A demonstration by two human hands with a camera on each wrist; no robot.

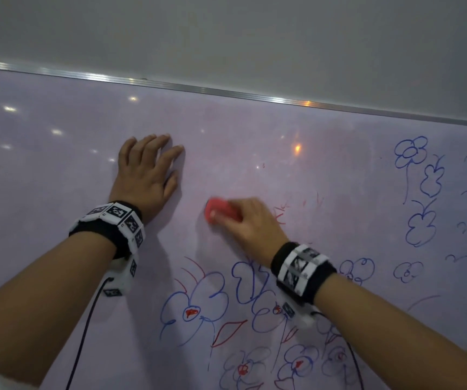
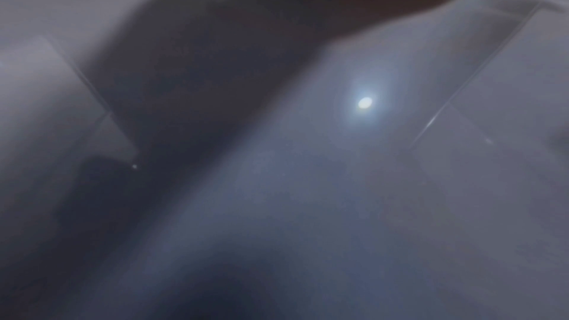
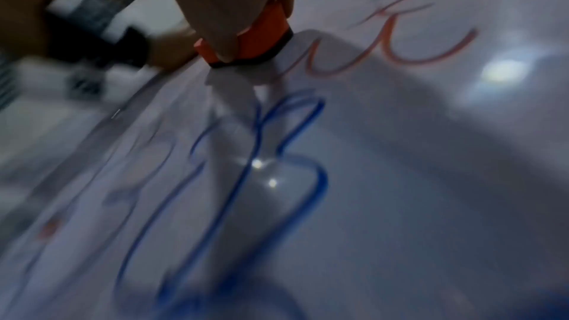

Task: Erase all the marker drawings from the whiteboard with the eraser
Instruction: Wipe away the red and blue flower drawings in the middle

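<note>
Head view: my right hand [image 1: 250, 220] grips the red eraser [image 1: 219, 211] mid-whiteboard [image 1: 58, 170], clear of the metal top edge [image 1: 170, 86]. Left hand [image 1: 145, 170] lies flat, fingers spread. Flower drawings [image 1: 195, 311] run off-frame below; left wrist view blurred.

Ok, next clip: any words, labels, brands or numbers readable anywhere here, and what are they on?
None can be read.
Whiteboard: only blue and red flower drawings and faint red scribbles by the eraser, no letters.
Wristbands: black-and-white square code patterns, no text.
Eraser in the right hand: no label shows.
Left hand lies flat on the board; both wrist views are too blurred.
</note>
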